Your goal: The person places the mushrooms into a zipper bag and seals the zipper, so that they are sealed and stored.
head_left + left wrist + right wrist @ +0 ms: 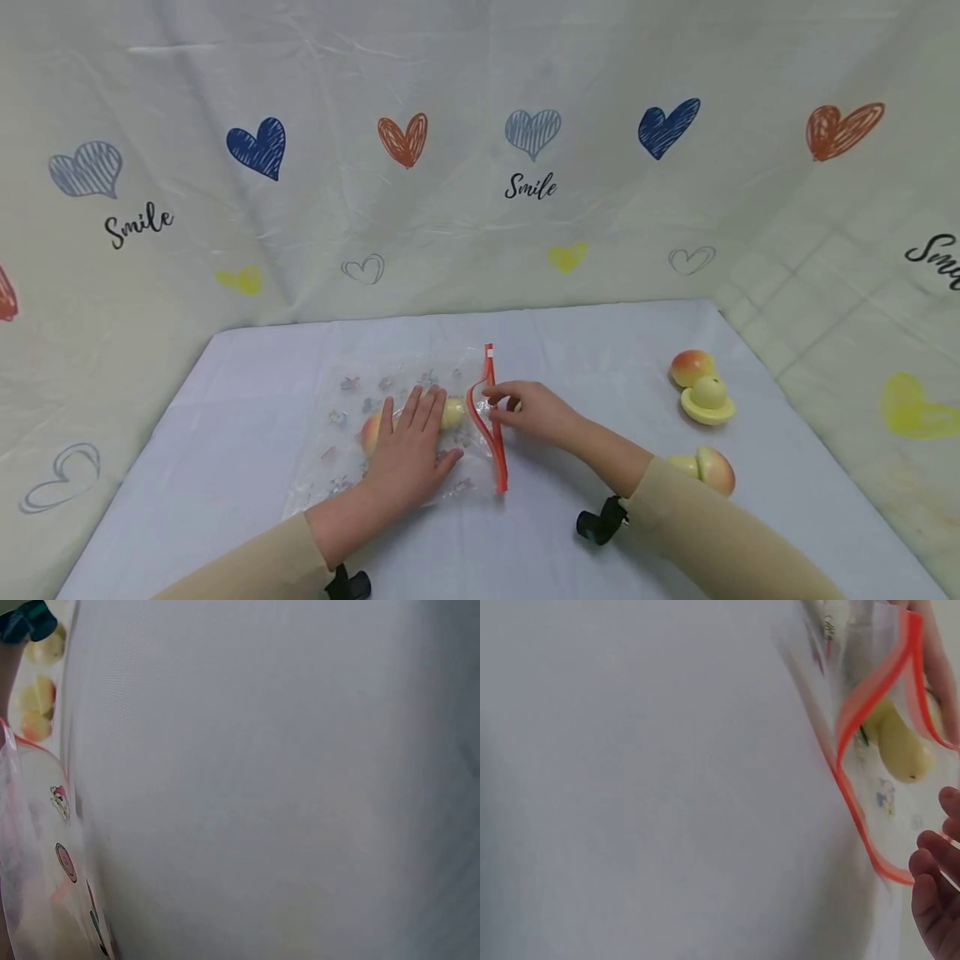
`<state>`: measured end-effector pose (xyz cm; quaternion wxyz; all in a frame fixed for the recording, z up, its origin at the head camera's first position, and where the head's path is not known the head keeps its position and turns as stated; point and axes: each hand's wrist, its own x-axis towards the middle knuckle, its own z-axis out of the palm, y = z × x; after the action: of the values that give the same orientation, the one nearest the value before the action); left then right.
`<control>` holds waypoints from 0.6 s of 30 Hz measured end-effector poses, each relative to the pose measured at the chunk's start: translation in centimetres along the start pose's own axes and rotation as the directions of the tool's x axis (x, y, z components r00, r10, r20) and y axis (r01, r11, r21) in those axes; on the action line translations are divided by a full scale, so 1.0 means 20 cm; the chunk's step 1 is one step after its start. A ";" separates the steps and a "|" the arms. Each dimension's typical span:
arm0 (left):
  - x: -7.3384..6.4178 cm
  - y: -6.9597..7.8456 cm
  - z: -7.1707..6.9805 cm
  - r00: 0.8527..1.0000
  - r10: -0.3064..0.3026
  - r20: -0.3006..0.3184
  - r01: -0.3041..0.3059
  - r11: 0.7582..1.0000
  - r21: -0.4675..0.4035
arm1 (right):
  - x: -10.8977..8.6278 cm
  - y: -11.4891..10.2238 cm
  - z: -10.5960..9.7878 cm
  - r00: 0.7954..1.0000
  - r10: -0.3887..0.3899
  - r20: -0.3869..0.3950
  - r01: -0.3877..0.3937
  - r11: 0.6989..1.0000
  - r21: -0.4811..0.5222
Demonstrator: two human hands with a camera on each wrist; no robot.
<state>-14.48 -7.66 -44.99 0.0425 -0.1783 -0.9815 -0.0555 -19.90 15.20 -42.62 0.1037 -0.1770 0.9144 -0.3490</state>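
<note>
A clear zip bag [341,454] with small printed figures and a red zip edge [500,467] lies on the table, its mouth gaping to the right. Inside are yellow and red peach-like fruit pieces [371,433]; one pale yellow piece [904,750] shows through the mouth in the right wrist view. My left hand [408,454] rests on top of the bag with fingers straight, partly hiding the fruit. Beside the red edge is my right hand [536,410], fingers loosely bent and apart from the thumb. In the right wrist view its fingers [930,900] pinch nothing.
On the table's right side are a red-yellow fruit piece [692,367], a pale yellow piece with a round bump [708,404], and more cut fruit [716,471] near the right sleeve. A white cloth [600,350] covers the table. Behind hangs a heart-printed curtain [465,225].
</note>
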 end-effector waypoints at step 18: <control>0.00 0.00 -0.01 1.000 0.000 0.025 0.001 1.000 -0.012 | -0.17 0.15 -0.36 0.991 0.076 -0.108 -0.087 0.992 -0.093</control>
<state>-14.42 -7.74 -44.79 0.0291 -0.1790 -0.9816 -0.0593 -19.82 23.01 -39.22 0.0613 -0.1259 0.9410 -0.3080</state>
